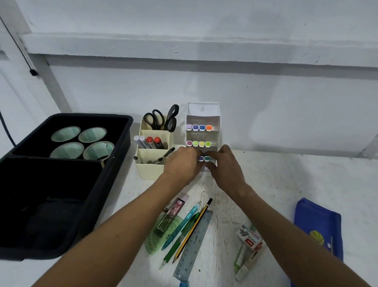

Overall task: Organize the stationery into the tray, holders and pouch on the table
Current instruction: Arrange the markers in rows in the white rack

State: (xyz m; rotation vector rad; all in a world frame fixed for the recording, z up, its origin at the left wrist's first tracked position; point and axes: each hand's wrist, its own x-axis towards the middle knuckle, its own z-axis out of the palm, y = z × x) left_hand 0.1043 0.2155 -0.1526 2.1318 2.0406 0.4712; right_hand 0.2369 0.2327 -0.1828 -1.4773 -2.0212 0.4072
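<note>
A white tiered marker holder [203, 119] stands against the wall with coloured highlighters in its top and middle rows. Both hands meet at its bottom row. My left hand [182, 164] and my right hand [224, 164] have their fingers closed around the markers [204, 159] there; a purple cap and a teal cap show between them. A cream pen holder [152, 163] to the left carries scissors [162, 119], whiteboard markers and pens. A blue pouch [318, 225] lies at the right. Loose pens, a pencil, a ruler [194, 242] and a green protractor lie near the front.
A black tray [111, 182] at the left holds several paper cups in its far compartment. A staples box [249, 238], a small green bottle and an eraser lie right of the ruler. A blue cap lies at the table's front. The wall runs close behind the holders.
</note>
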